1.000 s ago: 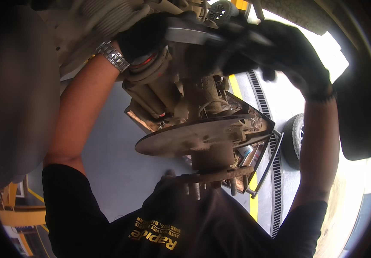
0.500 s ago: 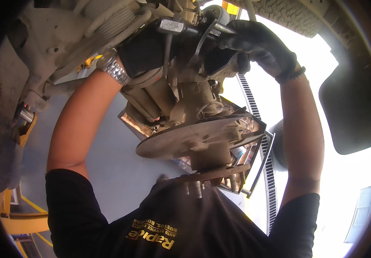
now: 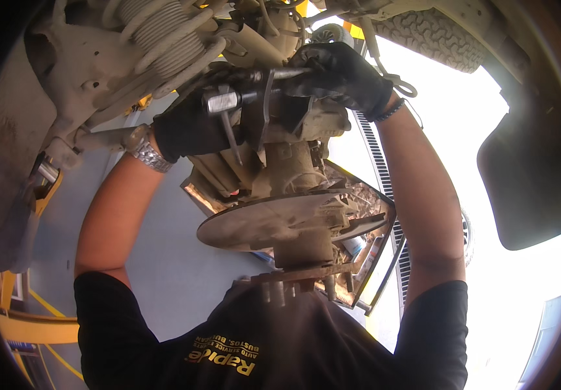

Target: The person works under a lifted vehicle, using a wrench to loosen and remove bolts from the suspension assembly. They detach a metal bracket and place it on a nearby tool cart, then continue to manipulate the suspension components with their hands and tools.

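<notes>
My left hand (image 3: 192, 127), in a black glove, is closed about the handle end of a screw-type tool (image 3: 222, 102). A silver block with a thin crossbar through it forms that end, and a dark curved plate stands across the tool's middle. My right hand (image 3: 345, 78), also gloved, has its fingers bent round the tool's far rod (image 3: 290, 73). Some fingertips of both hands are hidden. Just below the hands is a dusty metal casting (image 3: 322, 120) on the axle end. Nearer to me, a brake disc (image 3: 254, 224) and a hub flange with studs (image 3: 306, 272) face my chest.
A dusty coil spring (image 3: 170, 42) and suspension arms crowd the upper left. Below the hub, a tray (image 3: 384, 195) holds assorted parts. A treaded tire (image 3: 430, 39) shows at the upper right, and a dark flap (image 3: 521, 182) hangs at the right. Yellow lift parts (image 3: 40, 330) stand at the left.
Both hands have moved left with the tool, the left one also lower. The tool's crossbar now tilts more. The hub and disc appear slightly lower and further left in view.
</notes>
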A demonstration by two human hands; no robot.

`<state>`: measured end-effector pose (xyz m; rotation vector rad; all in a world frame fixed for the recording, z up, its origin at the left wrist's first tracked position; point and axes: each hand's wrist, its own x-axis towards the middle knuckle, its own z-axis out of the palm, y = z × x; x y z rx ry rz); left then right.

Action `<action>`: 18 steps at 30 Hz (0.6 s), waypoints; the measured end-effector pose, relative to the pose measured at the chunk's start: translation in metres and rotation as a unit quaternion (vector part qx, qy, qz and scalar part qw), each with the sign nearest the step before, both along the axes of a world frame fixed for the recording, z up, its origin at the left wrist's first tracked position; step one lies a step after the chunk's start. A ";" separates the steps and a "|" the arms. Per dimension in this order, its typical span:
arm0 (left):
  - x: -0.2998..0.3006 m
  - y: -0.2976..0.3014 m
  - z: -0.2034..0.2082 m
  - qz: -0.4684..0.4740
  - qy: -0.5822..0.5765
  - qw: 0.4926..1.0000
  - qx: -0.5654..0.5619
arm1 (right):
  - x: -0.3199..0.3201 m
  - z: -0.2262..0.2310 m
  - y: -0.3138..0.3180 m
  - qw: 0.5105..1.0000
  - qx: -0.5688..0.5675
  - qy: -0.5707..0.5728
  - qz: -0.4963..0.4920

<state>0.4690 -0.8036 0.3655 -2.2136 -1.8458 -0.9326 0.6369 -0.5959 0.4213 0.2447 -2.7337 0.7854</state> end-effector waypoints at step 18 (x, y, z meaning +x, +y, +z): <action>-0.009 0.033 0.004 -0.168 -0.174 0.969 -0.056 | 0.004 -0.028 0.034 0.977 -0.201 0.049 0.055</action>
